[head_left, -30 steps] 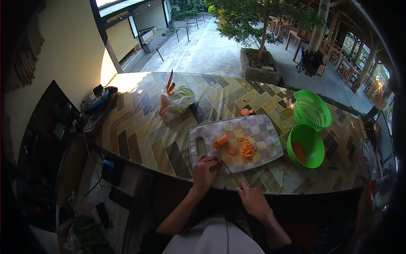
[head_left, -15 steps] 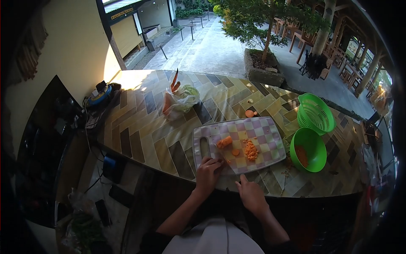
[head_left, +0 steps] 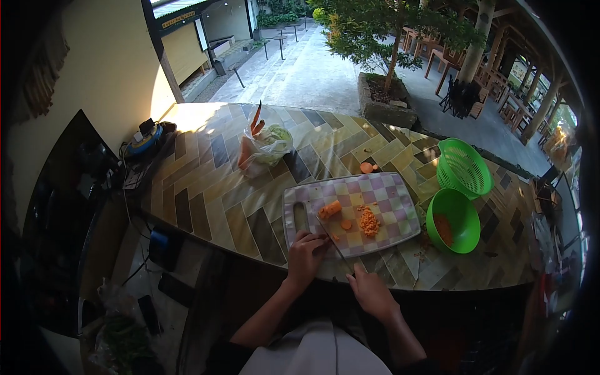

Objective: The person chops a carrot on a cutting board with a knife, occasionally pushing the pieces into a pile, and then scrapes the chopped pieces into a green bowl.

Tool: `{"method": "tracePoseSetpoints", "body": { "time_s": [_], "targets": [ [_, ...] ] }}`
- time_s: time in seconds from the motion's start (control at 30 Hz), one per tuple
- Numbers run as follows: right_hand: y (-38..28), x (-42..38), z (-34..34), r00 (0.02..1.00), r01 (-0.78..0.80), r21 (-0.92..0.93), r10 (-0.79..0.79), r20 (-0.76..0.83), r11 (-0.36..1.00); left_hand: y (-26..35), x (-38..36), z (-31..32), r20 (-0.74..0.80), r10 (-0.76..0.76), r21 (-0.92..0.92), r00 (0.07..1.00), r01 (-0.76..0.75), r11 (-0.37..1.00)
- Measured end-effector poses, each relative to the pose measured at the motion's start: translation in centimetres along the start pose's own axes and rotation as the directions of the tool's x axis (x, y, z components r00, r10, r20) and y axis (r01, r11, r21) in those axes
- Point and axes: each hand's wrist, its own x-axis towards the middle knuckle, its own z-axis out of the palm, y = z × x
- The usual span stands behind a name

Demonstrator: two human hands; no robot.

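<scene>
My right hand (head_left: pixel 372 292) is closed around the handle of a knife (head_left: pixel 339 252), whose thin blade slants up and left over a checkered cutting board (head_left: pixel 394 234). My left hand (head_left: pixel 305 255) rests on the board's lower left edge beside the blade, fingers bent and pressed together; what lies under the fingertips is hidden. Above the blade lies a thick carrot chunk (head_left: pixel 329 209). A round carrot slice (head_left: pixel 345 224) sits just below it. Farther right is a small heap of diced carrot (head_left: pixel 369 223).
Right of the board stand a green bowl (head_left: pixel 465 228) with orange bits inside and a green colander (head_left: pixel 478 178). Behind the board lie carrot pieces (head_left: pixel 367 167). A plastic bag of vegetables (head_left: pixel 269 150) sits back left on the tiled table (head_left: pixel 219 212).
The knife blade has turned and now shows as a thin line close to my left fingers. Both hands stay in nearly the same place; the view has shifted slightly.
</scene>
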Motion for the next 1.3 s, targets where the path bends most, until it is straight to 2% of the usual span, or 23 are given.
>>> {"method": "tracePoseSetpoints", "body": {
  "time_s": [0.27,0.37,0.57,0.97,1.17,1.3],
  "targets": [
    [-1.2,2.2,0.3,0.995,0.001,-0.062,-0.007,-0.095,0.998,0.0,-0.3,-0.4,0.037,0.031,0.003,0.999,-0.031,1.000],
    [-0.4,1.4,0.5,0.992,0.039,0.071,-0.030,-0.124,0.997,0.0,0.1,-0.4,0.047,-0.018,-0.022,0.999,0.019,1.000],
    [0.0,0.3,1.2,0.990,0.058,0.096,-0.045,-0.134,0.994,-0.3,-0.1,-0.1,0.029,-0.029,-0.031,0.999,0.030,0.999],
    [-0.5,1.9,0.9,0.999,-0.001,0.003,0.001,-0.039,1.000,-0.3,0.0,-0.3,0.035,-0.011,-0.026,0.999,0.012,1.000],
    [-2.6,3.2,1.2,0.996,-0.054,-0.078,0.048,-0.080,0.996,-0.8,-0.1,-0.2,0.029,-0.021,-0.046,0.999,0.022,0.999],
    [-0.4,2.8,1.1,0.994,0.048,0.065,-0.042,-0.098,0.997,-0.3,0.0,-0.4,0.002,-0.063,-0.031,0.998,0.063,0.998]
  ]
}}
